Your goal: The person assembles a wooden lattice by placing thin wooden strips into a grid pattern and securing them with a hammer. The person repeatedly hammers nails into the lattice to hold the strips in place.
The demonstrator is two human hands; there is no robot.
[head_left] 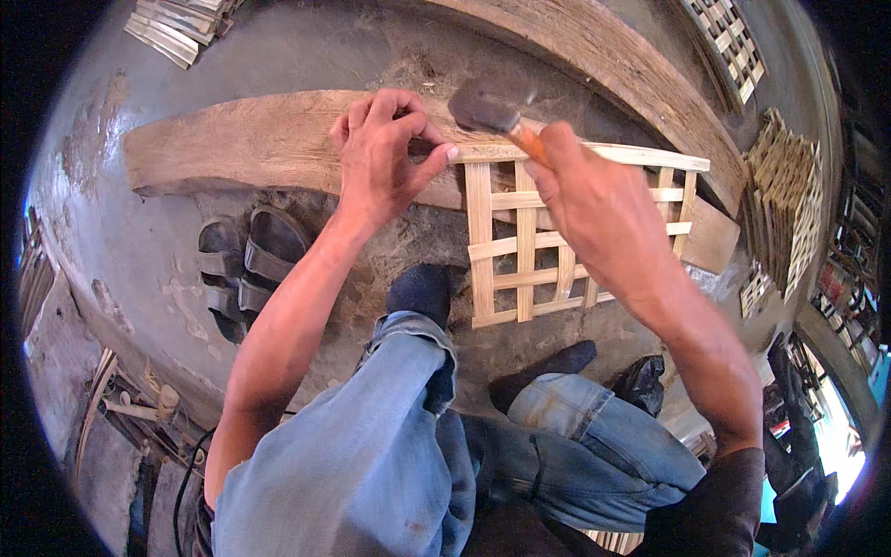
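My right hand [603,213] grips a hammer [484,104] by its orange-brown handle. The dark hammer head hangs over the top strip of a woven bamboo lattice panel [480,237]. That top strip lies across a thick wooden plank [241,144], while the rest of the panel extends toward me over the floor. At the strip's left end my left hand [382,153] has its fingers curled and thumb tip touching the strip. Anything pinched in those fingers is too small to make out. My right hand and forearm cover part of the panel.
A second long wooden beam [594,56] curves behind the plank. Black sandals [264,246] rest on the floor at left. Stacked woven panels [784,200] stand at right, another panel [729,42] at far right, and flat strips [172,28] at far left. A black plastic bag [640,382] lies near my knee.
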